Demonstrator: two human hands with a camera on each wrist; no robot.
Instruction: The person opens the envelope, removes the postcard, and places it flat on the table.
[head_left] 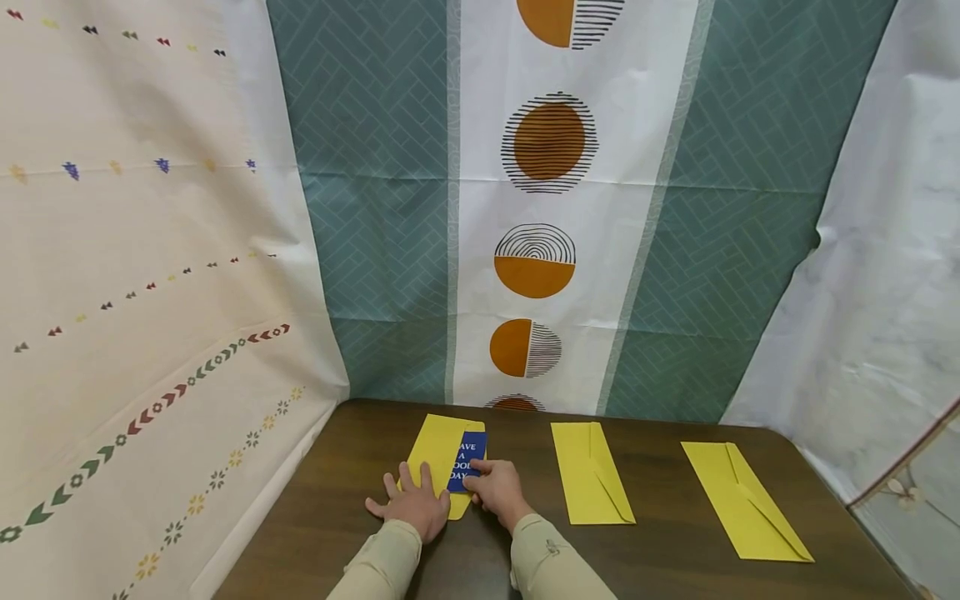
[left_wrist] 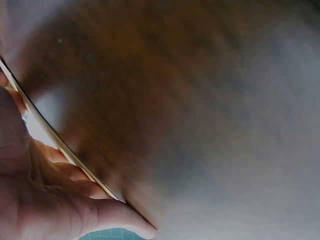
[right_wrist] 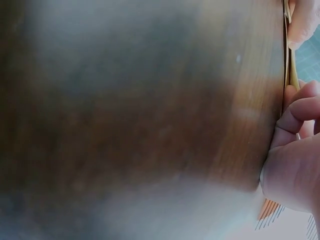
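Note:
A yellow envelope (head_left: 437, 437) lies at the left of the dark wooden table, its opening along the right side. Across that opening sits a blue card (head_left: 471, 450) with white lettering, its left part hidden inside the envelope. My left hand (head_left: 417, 507) rests on the envelope's lower left with fingers spread; the left wrist view shows its fingers along the envelope's thin edge (left_wrist: 65, 150). At the card's lower right corner, my right hand (head_left: 498, 490) pinches the card between thumb and finger. Curled fingers of that hand (right_wrist: 295, 150) show low against the table in the right wrist view.
Two more yellow envelopes lie flat to the right, one mid-table (head_left: 585, 475) and one farther right (head_left: 738, 500). Behind the wooden table (head_left: 525, 550) hangs a patterned curtain (head_left: 375, 250), with a pale embroidered cloth (head_left: 150, 333) at the left.

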